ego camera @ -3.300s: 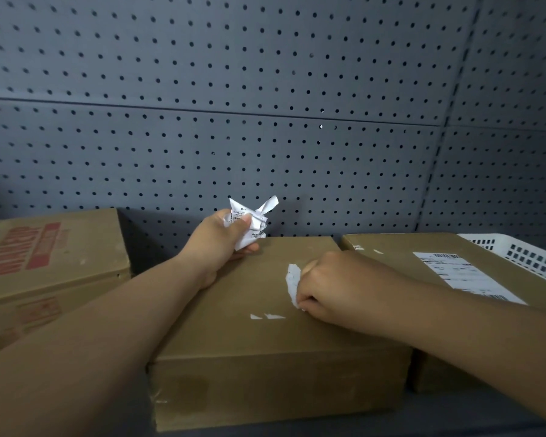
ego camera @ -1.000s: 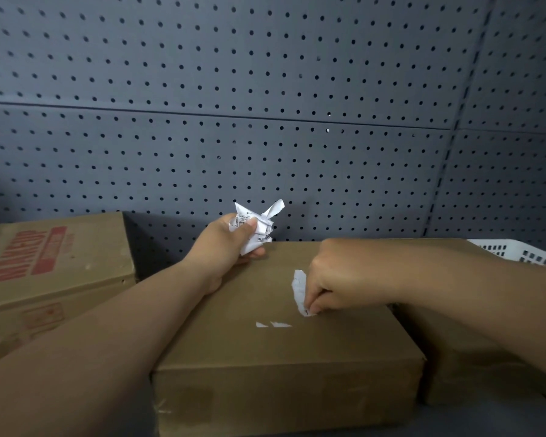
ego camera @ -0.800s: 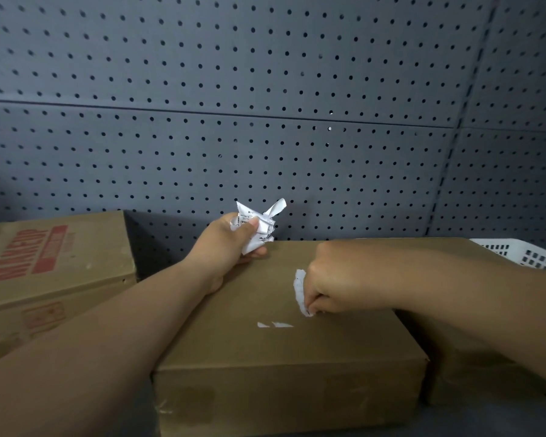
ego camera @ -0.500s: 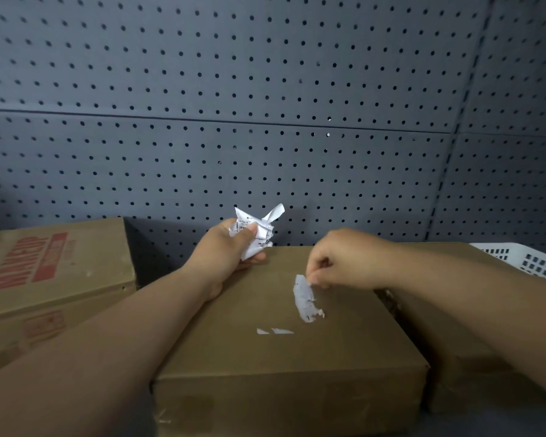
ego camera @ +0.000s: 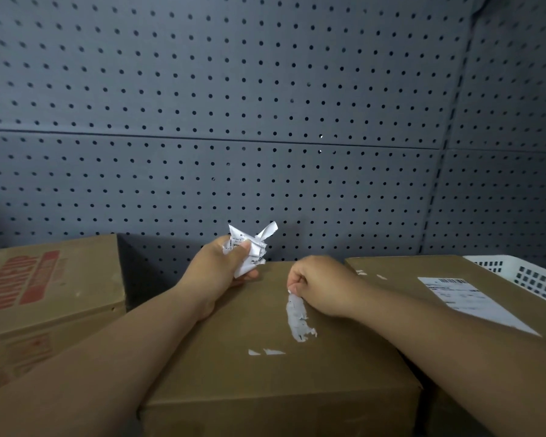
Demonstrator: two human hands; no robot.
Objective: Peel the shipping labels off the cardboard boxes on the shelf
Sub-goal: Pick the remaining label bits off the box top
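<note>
**Desk:** What are the hands doing?

**Me:** From my feed, the left hand [ego camera: 219,268] is raised off its wrist, which rests on the middle box [ego camera: 265,367]. Its fingers and thumb are clamped round a crumpled label [ego camera: 249,247], with paper ends sticking out above the thumb. The right hand [ego camera: 323,287] lies knuckles-up on the same box top, fingers curled under, its fingertips pinched at the far end of a torn label strip [ego camera: 298,318]. The rest of that strip lies stuck flat to the cardboard, running back toward me beside the wrist.

**Desk:** And around them?

**Me:** Two small white scraps [ego camera: 265,352] sit nearer me than the strip. Just beyond the right forearm is the right box [ego camera: 401,272] with a whole label [ego camera: 467,302] on top (print too blurred to read), and a white basket [ego camera: 530,279] past that. Outside the left arm is a left box [ego camera: 60,279] with red lettering. A grey pegboard [ego camera: 265,121] stands behind both hands.
</note>
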